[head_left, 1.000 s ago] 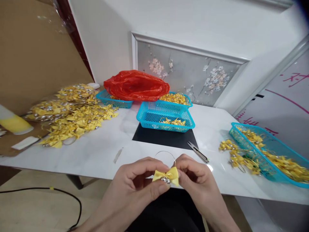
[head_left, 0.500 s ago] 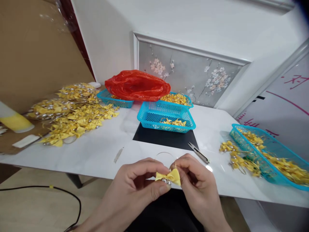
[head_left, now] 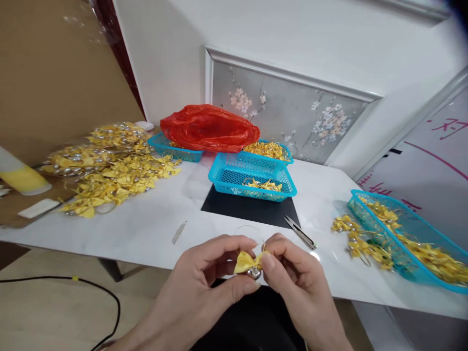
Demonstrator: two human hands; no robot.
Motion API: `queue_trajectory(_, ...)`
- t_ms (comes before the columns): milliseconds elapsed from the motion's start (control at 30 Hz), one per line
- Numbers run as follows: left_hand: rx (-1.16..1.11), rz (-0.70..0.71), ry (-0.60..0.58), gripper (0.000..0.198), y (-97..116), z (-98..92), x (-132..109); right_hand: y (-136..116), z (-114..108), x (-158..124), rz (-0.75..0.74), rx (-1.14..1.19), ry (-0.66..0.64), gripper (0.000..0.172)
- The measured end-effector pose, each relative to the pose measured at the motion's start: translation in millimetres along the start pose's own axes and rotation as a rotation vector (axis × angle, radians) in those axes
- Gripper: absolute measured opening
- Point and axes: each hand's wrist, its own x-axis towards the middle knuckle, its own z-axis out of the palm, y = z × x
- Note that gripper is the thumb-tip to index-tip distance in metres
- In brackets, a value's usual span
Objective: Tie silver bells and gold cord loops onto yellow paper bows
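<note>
Between my two hands, above the table's front edge, is a yellow ribbon bow (head_left: 243, 262) with small silver bells (head_left: 253, 273) under its middle. My left hand (head_left: 215, 278) curls round the bow's left side, its thumb beneath the bells. The thumb and fingers of my right hand (head_left: 292, 273) pinch the bow's right loop and cover most of it. A thin gold cord (head_left: 252, 227) arcs up from the bow beyond my fingers. Thread snips (head_left: 300, 232) lie on the table just past my right hand.
A blue basket (head_left: 252, 194) with a few bows stands on a black sheet (head_left: 234, 209). Behind it sits a red plastic bag (head_left: 210, 127) over more baskets. Heaped bows (head_left: 124, 180) cover the left side. Another filled basket (head_left: 405, 243) and loose bows (head_left: 360, 243) are at right.
My right thumb has moved left over the bow's right loop, which showed before and is now mostly covered. The bow has tilted slightly, and the bells show more.
</note>
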Motion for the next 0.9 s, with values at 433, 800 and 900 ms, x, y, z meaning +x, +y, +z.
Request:
queue_trajectory(433, 0.169, 0.372, 0.151, 0.022, -4, -13.1, -10, 5, 7, -1, -0.194, -0.201, 0.174, 0.019)
queue_trajectory(800, -0.153, 0.051, -0.001, 0.016, -12, 0.0, -5, 22, 25, -4, -0.755, -0.711, 0.251, 0.027)
queue_trajectory(900, -0.131, 0.023, 0.036, 0.011, -15, -4.0, 1, 23, 21, -5, -0.633, -0.578, 0.149, 0.026)
